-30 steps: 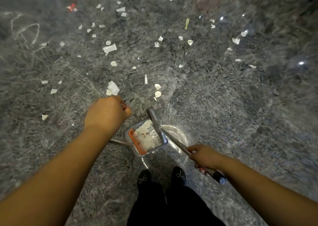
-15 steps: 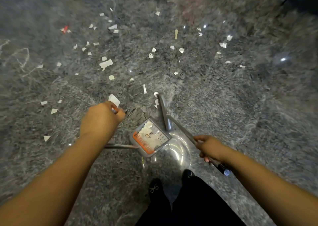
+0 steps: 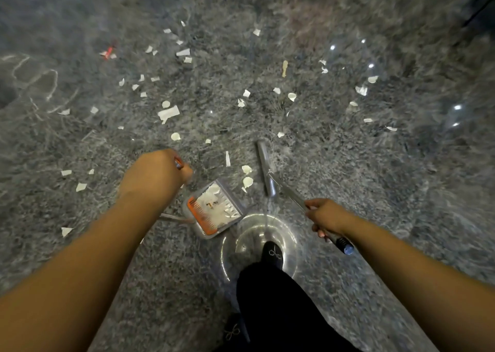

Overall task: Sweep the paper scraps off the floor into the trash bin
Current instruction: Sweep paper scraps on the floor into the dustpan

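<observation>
Gripping the grey broom's metal handle (image 3: 290,194), our right hand (image 3: 325,216) curls tight. Our left hand (image 3: 154,176) clutches the orange-edged grey dustpan (image 3: 214,209). White paper scraps (image 3: 168,113) litter the speckled grey floor (image 3: 375,177) ahead.

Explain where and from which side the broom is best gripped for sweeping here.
Grip the broom high on its slanted handle, coming from above on the person's own right side, as the right hand does: the handle rises toward that side, and its head lies on the floor.

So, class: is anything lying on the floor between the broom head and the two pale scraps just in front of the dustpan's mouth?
Nothing visible. The broom head lies just right of the two scraps, with bare floor between, and the dustpan opens toward them.
</observation>
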`<state>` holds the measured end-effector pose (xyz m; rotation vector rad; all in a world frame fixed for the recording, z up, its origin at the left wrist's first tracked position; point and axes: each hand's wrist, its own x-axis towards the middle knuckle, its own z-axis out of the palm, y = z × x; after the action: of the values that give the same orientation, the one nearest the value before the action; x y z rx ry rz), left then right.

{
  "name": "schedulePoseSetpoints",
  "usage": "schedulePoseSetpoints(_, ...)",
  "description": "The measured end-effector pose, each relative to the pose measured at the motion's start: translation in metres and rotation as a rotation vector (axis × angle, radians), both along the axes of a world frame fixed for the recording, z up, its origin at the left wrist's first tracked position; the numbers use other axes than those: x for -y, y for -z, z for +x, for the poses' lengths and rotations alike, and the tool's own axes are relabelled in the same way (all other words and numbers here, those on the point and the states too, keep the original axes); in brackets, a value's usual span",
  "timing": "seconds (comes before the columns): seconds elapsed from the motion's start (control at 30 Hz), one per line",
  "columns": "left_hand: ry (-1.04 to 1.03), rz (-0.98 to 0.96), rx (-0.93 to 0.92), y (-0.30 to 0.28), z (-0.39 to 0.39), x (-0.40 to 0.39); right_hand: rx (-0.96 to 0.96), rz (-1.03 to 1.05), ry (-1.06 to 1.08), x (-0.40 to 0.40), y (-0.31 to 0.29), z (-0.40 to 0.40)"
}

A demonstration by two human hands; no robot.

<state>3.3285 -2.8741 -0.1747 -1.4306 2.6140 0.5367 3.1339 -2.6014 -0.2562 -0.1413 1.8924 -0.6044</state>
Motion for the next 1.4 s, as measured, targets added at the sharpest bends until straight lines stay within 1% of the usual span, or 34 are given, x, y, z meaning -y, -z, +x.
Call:
schedulePoseSetpoints(0.13, 0.004, -0.029, 0.048, 0.002, -0.037, 0.029, 0.011, 0.041, -0.081, 0.034, 0.007, -0.037)
schedulePoseSetpoints(0.3, 0.003, -0.061, 0.077, 0.003, -0.055, 0.048, 0.032, 0.117, -0.257, 0.075, 0.013, -0.059)
schedulePoseSetpoints(0.5, -0.034, -0.034, 0.081, 0.003, -0.059, 0.055, 0.135, 0.103, -0.308, 0.096, 0.006, -0.050)
schedulePoseSetpoints(0.63, -0.043, -0.057, 0.056, 0.006, -0.053, 0.061, 0.214, 0.117, -0.341, 0.097, 0.001, -0.037)
schedulePoseSetpoints(0.73, -0.039, -0.070, 0.053, 0.009, -0.048, 0.068, 0.223, 0.104, -0.384, 0.093, -0.003, -0.025)
schedulePoseSetpoints(0.8, -0.025, -0.080, 0.045, 0.010, -0.042, 0.072, 0.223, 0.093, -0.360, 0.089, -0.005, -0.018)
schedulePoseSetpoints(0.93, 0.003, -0.108, 0.054, 0.009, -0.029, 0.081, 0.233, 0.080, -0.234, 0.093, -0.013, -0.016)
schedulePoseSetpoints(1.13, -0.075, 0.014, -0.004, 0.003, -0.005, 0.109, 0.172, 0.038, -0.106, 0.123, -0.027, -0.022)
schedulePoseSetpoints(1.3, -0.121, 0.039, -0.068, -0.004, -0.002, 0.136, 0.122, 0.013, -0.003, 0.152, -0.028, -0.027)
schedulePoseSetpoints(1.4, -0.105, 0.044, -0.060, -0.005, -0.010, 0.150, 0.067, 0.025, 0.004, 0.173, -0.022, -0.035)
